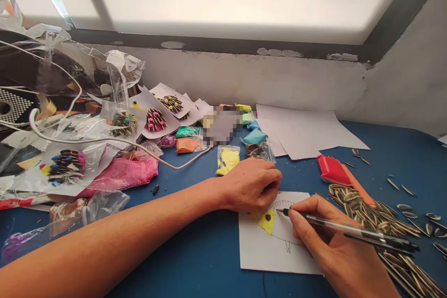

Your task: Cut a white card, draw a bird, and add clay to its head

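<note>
My right hand is closed around a pen with a clear barrel and black ends. The pen's tip meets a white sheet of paper, on a line drawing with a round outline, rows of small marks and short legs. A yellow clay piece with a dark dot lies at the drawing's left end. My left hand rests on the sheet's upper edge with its fingers curled under. What is inside those fingers, if anything, is hidden. Striped sunflower seeds lie in a pile by my right hand.
Several coloured clay packets, among them a yellow packet and a red packet, lie about. White sheets lie along the wall. Seed-and-clay pictures, a pink cloth, plastic bags and a white cable crowd the left.
</note>
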A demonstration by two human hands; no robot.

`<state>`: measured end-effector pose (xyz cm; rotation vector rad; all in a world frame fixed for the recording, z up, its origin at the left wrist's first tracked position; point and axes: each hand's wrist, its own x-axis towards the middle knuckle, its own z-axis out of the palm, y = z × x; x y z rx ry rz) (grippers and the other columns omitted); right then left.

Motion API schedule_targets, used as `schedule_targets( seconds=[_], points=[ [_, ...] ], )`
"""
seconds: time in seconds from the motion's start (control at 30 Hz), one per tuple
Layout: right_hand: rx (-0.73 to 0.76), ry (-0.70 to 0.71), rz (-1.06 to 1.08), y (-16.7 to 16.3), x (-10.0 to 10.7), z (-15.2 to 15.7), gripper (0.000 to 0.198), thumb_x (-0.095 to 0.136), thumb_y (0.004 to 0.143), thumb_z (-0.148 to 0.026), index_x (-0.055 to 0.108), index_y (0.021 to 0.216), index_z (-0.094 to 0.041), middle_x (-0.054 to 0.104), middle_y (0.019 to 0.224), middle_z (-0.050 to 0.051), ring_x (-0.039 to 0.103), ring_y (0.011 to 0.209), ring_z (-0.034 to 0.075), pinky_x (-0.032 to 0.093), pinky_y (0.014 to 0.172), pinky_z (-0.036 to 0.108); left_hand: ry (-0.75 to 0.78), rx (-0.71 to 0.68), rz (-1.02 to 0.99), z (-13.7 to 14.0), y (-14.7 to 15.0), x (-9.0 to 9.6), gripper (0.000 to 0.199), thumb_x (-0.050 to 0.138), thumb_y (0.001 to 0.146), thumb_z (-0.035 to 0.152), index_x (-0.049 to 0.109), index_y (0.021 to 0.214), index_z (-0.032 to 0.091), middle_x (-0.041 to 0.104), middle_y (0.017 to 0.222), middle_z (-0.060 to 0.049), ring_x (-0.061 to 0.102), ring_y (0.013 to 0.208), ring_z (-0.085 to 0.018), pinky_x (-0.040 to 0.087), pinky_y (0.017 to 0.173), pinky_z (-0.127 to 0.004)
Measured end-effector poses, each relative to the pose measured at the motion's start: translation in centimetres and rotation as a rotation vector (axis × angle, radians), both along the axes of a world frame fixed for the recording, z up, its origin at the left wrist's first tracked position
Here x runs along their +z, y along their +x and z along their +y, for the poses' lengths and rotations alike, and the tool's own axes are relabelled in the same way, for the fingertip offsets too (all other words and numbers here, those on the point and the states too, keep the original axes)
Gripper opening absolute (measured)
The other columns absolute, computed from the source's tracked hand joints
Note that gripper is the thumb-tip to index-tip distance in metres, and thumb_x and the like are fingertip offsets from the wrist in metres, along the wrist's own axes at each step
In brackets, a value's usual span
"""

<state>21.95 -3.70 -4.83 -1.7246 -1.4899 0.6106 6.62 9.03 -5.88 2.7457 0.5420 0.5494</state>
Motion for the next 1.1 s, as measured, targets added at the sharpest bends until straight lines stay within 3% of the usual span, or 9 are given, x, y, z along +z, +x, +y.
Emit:
schedule_targets(
  seconds=[0.37,0.57,0.9,1.1],
  points=[
    [0.01,0.033,-0.034,-0.1,0.0,0.0,0.019,0.059,0.086,-0.041,0.062,0.073,-0.028,0.058,0.06,-0.006,0.052,0.052,0.012,0.041,0.047,0.022,0.006,0.002,0.01,0.1,0.0,0.0,0.01,0.047,0.083,0.018,0.049,0.073,0.019,0.056,0.077,-0.002,0.049,0.071,-0.015,0.036,0.065,-0.03],
    [0.155,0.079,-0.193,1.0,-0.2,0.3,0.019,0.057,0.088,-0.04,0.063,0.074,-0.028,0.062,0.06,-0.006,0.056,0.049,0.012,0.043,0.043,0.021,0.004,0.005,0.007,0.1,0.0,0.0,0.01,0.047,0.083,0.018,0.049,0.074,0.019,0.057,0.077,-0.002,0.05,0.071,-0.015,0.036,0.065,-0.03],
    [0.092,0.143,-0.256,1.5,0.0,0.3,0.021,0.057,0.088,-0.04,0.064,0.072,-0.027,0.064,0.058,-0.006,0.056,0.042,0.011,0.039,0.034,0.02,0.009,0.01,0.005,0.0,-0.1,-0.1,0.01,0.048,0.083,0.019,0.049,0.073,0.02,0.057,0.077,-0.002,0.05,0.07,-0.015,0.036,0.064,-0.031],
    [0.121,0.114,-0.291,1.7,-0.1,0.6,0.02,0.057,0.088,-0.04,0.065,0.075,-0.027,0.067,0.062,-0.004,0.061,0.049,0.013,0.044,0.041,0.022,0.023,0.005,0.023,0.0,-0.1,0.0,0.009,0.047,0.084,0.019,0.05,0.075,0.02,0.058,0.079,-0.002,0.05,0.071,-0.015,0.036,0.064,-0.031]
  ],
)
